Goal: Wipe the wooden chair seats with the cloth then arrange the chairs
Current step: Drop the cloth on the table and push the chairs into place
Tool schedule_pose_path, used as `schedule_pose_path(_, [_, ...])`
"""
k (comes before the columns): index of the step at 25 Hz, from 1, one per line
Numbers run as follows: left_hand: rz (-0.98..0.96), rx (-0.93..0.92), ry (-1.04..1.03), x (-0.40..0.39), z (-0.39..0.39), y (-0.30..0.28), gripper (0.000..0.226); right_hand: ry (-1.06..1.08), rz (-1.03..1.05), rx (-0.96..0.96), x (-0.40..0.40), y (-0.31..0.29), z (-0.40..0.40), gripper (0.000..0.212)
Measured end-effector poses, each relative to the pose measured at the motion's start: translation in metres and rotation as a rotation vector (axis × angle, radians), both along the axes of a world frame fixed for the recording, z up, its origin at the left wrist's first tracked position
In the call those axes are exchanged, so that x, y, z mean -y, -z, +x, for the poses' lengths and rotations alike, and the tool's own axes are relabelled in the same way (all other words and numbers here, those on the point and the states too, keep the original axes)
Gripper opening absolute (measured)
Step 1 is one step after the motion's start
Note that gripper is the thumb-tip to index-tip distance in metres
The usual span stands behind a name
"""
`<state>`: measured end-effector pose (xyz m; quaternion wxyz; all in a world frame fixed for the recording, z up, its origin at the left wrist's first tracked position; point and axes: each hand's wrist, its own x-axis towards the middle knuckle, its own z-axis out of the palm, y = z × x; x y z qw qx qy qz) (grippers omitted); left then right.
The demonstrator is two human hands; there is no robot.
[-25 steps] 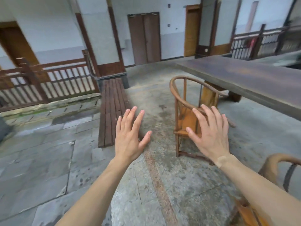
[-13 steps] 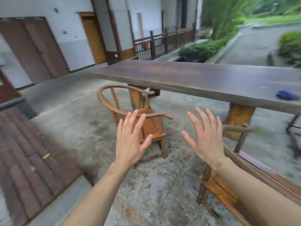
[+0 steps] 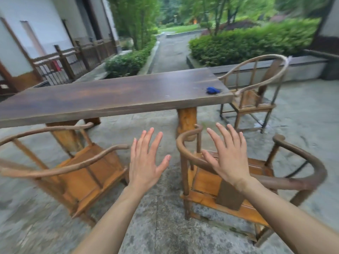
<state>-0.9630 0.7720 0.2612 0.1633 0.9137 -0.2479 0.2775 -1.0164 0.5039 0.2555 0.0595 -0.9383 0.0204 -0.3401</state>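
Three wooden chairs, one blue cloth (image 3: 212,90), both hands empty.
Left chair (image 3: 77,167) blurred, cut off at frame edge; near chair (image 3: 211,182) partly hidden behind right hand (image 3: 229,158); far chair (image 3: 256,92) beyond counter (image 3: 110,96). Left hand (image 3: 145,162) spread, right likewise; cloth lying near counter's right end.

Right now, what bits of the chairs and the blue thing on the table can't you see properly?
All in the head view:
- Blue cloth: too small and far to show its folds or whether it is damp.
- Left chair: its rail runs off the left edge, and motion blur smears it.
- Near right chair: the right hand and forearm cover part of the seat.
- Far chair: the table hides one front corner.
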Motion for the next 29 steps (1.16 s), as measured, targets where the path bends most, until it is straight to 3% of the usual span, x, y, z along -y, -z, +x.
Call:
schedule_pose_path(9, [-0.063, -0.067, 0.287, 0.034, -0.024, 0.036, 0.069, 0.343, -0.002, -0.020, 0.024, 0.021, -0.116, 0.063])
schedule_pose_path(15, [-0.078, -0.078, 0.325, 0.036, -0.036, 0.042, 0.068, 0.377, -0.023, -0.013, 0.016, 0.027, -0.143, 0.063])
schedule_pose_path(22, [0.033, -0.145, 0.337, 0.071, -0.047, 0.085, 0.068, 0.367, 0.008, -0.056, 0.051, 0.068, -0.161, 0.060])
schedule_pose_path(25, [0.027, -0.149, 0.333, 0.105, -0.046, 0.134, 0.067, 0.283, 0.000, -0.042, 0.083, 0.118, -0.159, 0.056])
schedule_pose_path(29, [0.027, -0.087, 0.400, 0.148, -0.029, 0.256, 0.065, 0.149, -0.050, -0.024, 0.138, 0.233, -0.146, 0.050])
